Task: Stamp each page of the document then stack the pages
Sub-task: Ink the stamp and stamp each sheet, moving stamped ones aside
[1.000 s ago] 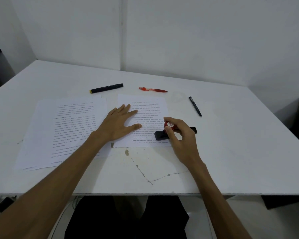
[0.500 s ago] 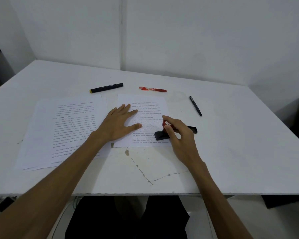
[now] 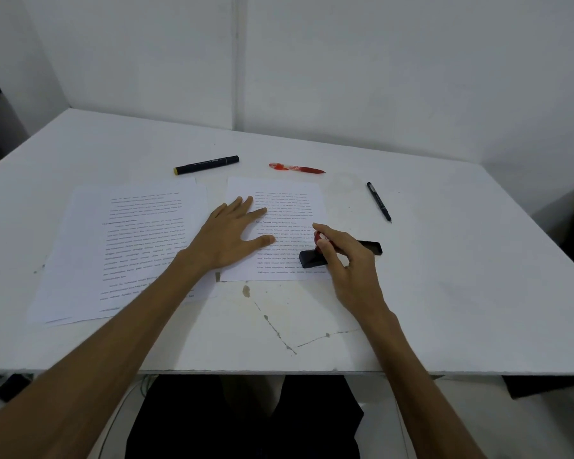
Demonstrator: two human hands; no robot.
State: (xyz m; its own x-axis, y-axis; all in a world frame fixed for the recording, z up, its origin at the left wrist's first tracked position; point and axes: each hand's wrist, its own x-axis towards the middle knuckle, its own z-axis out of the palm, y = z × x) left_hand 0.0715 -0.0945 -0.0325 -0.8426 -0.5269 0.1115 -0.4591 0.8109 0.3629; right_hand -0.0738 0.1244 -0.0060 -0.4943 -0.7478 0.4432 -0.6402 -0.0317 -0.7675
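Left hand [image 3: 227, 234] flat on page [image 3: 289, 207]; right hand [image 3: 348, 260] grips stamp [image 3: 312, 256].

A white desk [image 3: 444, 293] stands in a corner of white walls. Its near part is scuffed, with thin dark cracks and chipped spots. On the left lies a loose pile of printed pages [image 3: 130, 246], edges uneven. Just beside it to the right lies a single printed page [image 3: 285, 207]. Behind the papers lie a black marker [image 3: 206, 165] with a yellow end and a red pen [image 3: 295, 167]; a black pen [image 3: 378, 202] lies to the right, apart from the page.
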